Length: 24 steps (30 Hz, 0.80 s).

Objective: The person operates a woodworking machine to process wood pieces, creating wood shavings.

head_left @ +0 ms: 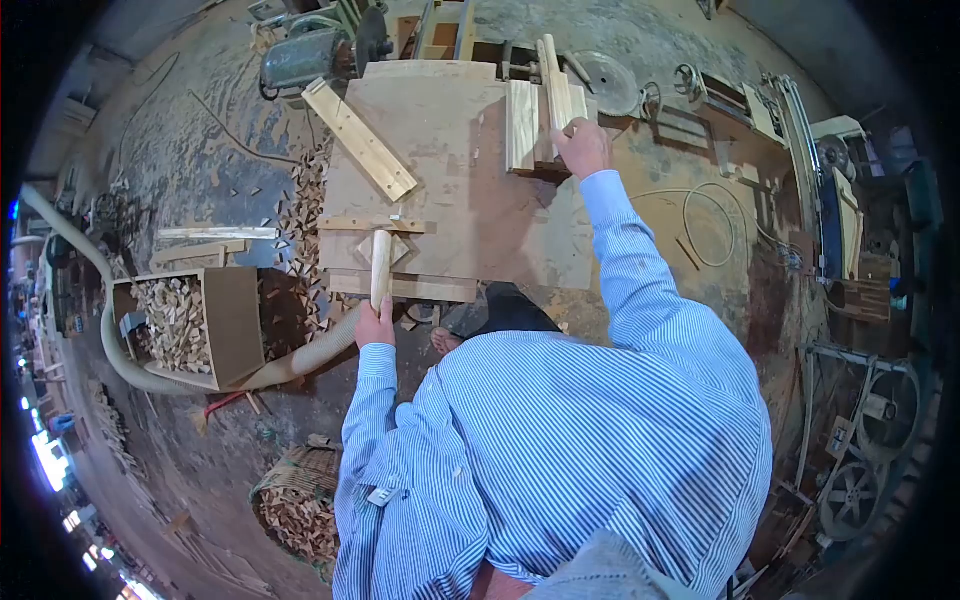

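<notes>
Wooden stick [381, 265], clamped by its near end in my left hand [374, 325], reaches over the near-left edge of the tabletop [460, 140]. I judge it light, stiff and not fragile, though its smooth sides could slip, so I'd wrap it at the end or middle. My right hand [585, 145] is at the near end of a pale strip [553, 80] on the far right; I cannot tell whether its fingers are closed.

Head view over the wooden worktable [440, 125]
I look forward and steeply down from close beside the worktable, my wide-angle view running past its edges.
</notes>
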### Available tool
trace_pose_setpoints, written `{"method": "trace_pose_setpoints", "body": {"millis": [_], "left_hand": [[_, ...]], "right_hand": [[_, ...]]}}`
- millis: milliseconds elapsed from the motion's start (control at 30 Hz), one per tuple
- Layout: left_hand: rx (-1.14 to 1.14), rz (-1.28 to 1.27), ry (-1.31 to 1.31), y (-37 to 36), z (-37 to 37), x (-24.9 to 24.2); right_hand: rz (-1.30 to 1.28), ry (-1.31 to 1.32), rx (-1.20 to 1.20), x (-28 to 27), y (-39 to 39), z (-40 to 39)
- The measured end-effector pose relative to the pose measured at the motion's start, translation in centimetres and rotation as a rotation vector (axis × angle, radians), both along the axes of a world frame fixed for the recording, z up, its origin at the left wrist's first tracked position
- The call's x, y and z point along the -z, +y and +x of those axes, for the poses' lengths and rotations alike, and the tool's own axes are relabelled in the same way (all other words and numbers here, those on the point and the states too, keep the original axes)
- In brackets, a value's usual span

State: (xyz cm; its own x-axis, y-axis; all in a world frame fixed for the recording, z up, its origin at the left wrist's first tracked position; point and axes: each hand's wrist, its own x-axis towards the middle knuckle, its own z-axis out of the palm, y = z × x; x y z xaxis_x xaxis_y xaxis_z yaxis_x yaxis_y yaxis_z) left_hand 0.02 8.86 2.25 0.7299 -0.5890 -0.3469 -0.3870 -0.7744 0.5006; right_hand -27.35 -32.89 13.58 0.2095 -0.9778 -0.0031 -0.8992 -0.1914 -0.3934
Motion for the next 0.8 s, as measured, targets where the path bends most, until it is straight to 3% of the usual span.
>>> {"method": "trace_pose_setpoints", "body": {"millis": [67,133,233,367,467,667,800], "left_hand": [[0.006,-0.034,-0.006,-0.1,0.2,1.1],[0.036,-0.026,-0.027,0.7,0.6,2.2],[0.023,0.026,-0.030,0.5,0.7,1.7],[0.011,0.049,0.049,0.1,0.5,0.0],[0.010,0.077,0.023,0.1,0.6,0.0],[0.017,0.059,0.027,-1.6,1.1,-0.3],[0.038,0.116,0.021,-2.6,1.7,0.1]], "right_hand": [[0.007,-0.051,-0.027,-1.0,1.0,1.5],[-0.157,-0.180,-0.202,-1.0,2.5,4.5],[0.012,-0.190,-0.401,-1.0,4.8,10.3],[0.041,-0.143,-0.531,4.6,5.3,17.9],[0.032,-0.071,-0.520,9.1,4.2,22.9],[0.013,-0.216,-0.536,11.9,2.4,29.8],[0.088,-0.142,-0.568,12.2,0.6,33.0]]}}
